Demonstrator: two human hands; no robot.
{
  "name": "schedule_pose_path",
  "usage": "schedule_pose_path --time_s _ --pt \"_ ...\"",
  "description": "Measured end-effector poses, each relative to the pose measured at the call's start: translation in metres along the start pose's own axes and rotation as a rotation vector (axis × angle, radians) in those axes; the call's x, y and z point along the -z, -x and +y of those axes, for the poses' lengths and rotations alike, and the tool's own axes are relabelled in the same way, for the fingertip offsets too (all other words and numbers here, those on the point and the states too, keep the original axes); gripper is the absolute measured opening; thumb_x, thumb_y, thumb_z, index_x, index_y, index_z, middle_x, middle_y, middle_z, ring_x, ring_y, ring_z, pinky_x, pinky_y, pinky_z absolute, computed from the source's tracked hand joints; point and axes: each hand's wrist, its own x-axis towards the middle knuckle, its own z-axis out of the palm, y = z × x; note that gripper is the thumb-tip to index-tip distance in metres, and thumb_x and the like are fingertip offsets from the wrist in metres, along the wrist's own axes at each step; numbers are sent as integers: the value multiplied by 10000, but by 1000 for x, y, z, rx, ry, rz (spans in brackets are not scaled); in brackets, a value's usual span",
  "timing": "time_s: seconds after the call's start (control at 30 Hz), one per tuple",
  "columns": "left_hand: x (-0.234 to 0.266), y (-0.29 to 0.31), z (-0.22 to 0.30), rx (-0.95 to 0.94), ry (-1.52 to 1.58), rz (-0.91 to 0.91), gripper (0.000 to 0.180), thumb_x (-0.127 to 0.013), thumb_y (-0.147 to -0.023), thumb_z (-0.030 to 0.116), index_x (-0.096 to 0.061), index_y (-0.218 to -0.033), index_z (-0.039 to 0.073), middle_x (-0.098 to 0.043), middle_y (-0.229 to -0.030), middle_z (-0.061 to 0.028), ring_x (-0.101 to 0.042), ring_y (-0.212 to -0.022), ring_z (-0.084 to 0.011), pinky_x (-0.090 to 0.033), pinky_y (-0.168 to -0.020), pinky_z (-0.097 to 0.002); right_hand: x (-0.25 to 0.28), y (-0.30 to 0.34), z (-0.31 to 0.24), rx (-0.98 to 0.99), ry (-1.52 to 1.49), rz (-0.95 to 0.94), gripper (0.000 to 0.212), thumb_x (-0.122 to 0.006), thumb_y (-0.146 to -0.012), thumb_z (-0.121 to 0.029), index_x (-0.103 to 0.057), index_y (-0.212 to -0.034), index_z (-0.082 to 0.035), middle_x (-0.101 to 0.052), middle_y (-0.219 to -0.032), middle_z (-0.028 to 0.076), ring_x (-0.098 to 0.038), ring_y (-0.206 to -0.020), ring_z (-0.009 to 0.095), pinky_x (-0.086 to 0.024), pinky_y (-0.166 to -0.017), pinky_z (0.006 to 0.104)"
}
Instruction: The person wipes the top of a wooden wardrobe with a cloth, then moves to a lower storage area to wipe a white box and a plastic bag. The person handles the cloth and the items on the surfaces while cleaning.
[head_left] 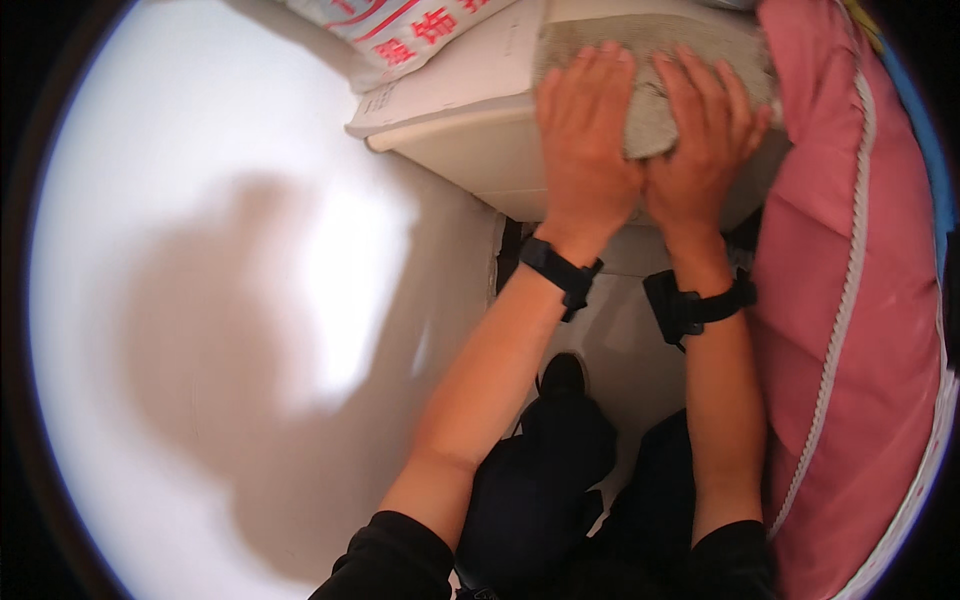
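Note:
A grey-green cloth point(650, 120) lies on top of a white cabinet point(465, 150) at the far side. My left hand point(590, 135) rests flat on its left part, fingers stretched out and pointing away from me. Beside it, my right hand point(700, 135) lies palm down on the right part of the cloth, its fingers somewhat spread. The thumbs come close together over the cloth's near edge. Both wrists wear black straps with a small box.
Left of the cloth are some papers point(455, 90) and a white plastic bag point(390, 40) with red print. Pink padded bedding point(840, 300) with pale trim fills the right side. A white wall point(250, 350) stands at the left; my shoe point(563, 375) is on the floor below.

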Motion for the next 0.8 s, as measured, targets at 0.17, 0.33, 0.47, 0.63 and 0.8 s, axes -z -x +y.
schedule_pose_path --time_s 0.17,0.33,0.47,0.63,0.8 --pt "2 20 4 44 -27 -32 558 -524 -809 26 -515 -1367 36 -498 -1434 -136 -423 -1365 -311 -280 -1129 -472 -10 11 3 100 -32 100 427 -601 -881 -310 -613 -1296 -208 -548 -1373 -38 -420 -1322 276 -184 -1125 535" --pt "14 36 1 95 72 -30 546 -512 -822 22 -531 -1366 52 -495 -1452 -110 -443 -1356 -289 -288 -1122 -455 -14 34 -8 135 -149 37 599 -674 -866 -333 -507 -1400 -118 -394 -1492 126 -376 -1345 371 -211 -1113 582" --pt "20 60 -2 151 135 -54 524 -539 -835 44 -547 -1358 59 -506 -1445 -96 -474 -1331 -291 -317 -1100 -453 -9 58 -9 153 -171 -78 691 -720 -840 -323 -459 -1425 -66 -309 -1522 207 -371 -1330 422 -248 -1090 608" --pt "22 104 -31 311 -41 -3 496 -531 -888 123 -512 -1375 35 -488 -1440 -136 -433 -1357 -326 -310 -1117 -493 -17 84 -29 223 -171 -374 603 -600 -852 -103 -447 -1430 -23 -377 -1493 223 -361 -1329 464 -255 -1109 577" --pt "29 116 -61 447 -157 318 529 -515 -942 138 -411 -1446 13 -405 -1493 -195 -365 -1398 -378 -267 -1145 -523 -27 72 -77 390 -286 -423 498 -580 -822 -26 -590 -1320 -45 -531 -1389 176 -486 -1218 397 -367 -1047 489"
